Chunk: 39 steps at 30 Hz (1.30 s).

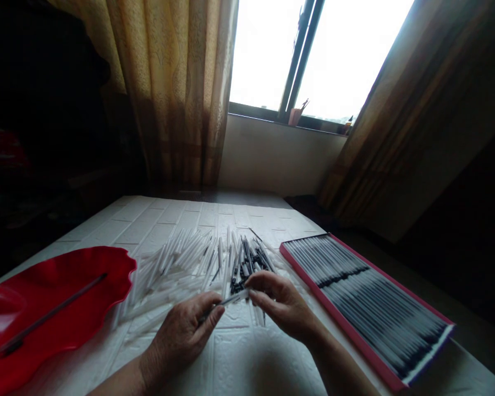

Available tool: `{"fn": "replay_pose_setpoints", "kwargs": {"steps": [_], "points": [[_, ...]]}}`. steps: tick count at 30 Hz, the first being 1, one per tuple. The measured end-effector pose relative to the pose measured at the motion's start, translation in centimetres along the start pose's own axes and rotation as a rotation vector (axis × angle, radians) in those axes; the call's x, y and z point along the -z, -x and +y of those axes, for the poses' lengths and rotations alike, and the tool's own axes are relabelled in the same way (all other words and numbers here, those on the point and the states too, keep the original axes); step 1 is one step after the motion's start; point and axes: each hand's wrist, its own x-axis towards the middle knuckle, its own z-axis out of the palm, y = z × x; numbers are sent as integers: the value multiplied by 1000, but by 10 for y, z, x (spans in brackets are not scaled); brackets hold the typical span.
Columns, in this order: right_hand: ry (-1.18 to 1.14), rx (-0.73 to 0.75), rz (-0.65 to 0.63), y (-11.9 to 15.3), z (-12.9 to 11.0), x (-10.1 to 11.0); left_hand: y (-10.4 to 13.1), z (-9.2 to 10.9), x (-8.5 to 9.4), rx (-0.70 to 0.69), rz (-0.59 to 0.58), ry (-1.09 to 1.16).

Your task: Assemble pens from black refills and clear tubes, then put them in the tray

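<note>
My left hand (192, 322) pinches one end of a slim, translucent pen (233, 298), fingers closed around it. At the other end of that pen, the thumb and fingertips of my right hand (278, 300) are closed on its tip. Just beyond my right hand lies a pile of dark pen parts (251, 256), several with black ends. A spread of clear plastic tubes (181, 258) covers the table beyond my left hand. My fingers hide both ends of the held pen.
A red wavy-edged dish (86, 264) with one dark pen (53, 313) in it stands at left. On the right lies a shallow pink-edged box (334, 308) packed with rows of pens. The white brick-patterned table (144, 220) faces a curtained window (264, 55).
</note>
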Motion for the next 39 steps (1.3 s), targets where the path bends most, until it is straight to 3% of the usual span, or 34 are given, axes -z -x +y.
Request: {"fn": "replay_pose_setpoints", "kwargs": {"steps": [8, 16, 27, 39], "points": [[166, 14, -50, 1, -11, -1, 4, -3, 2, -140, 49, -138], [170, 1, -137, 1, 1, 2, 3, -2, 2, -255, -4, -297], [-34, -91, -160, -1, 22, -6, 7, -3, 2, -245, -2, -353], [-74, -123, -181, -2, 24, -11, 6, -4, 1, -218, -40, -402]]}}
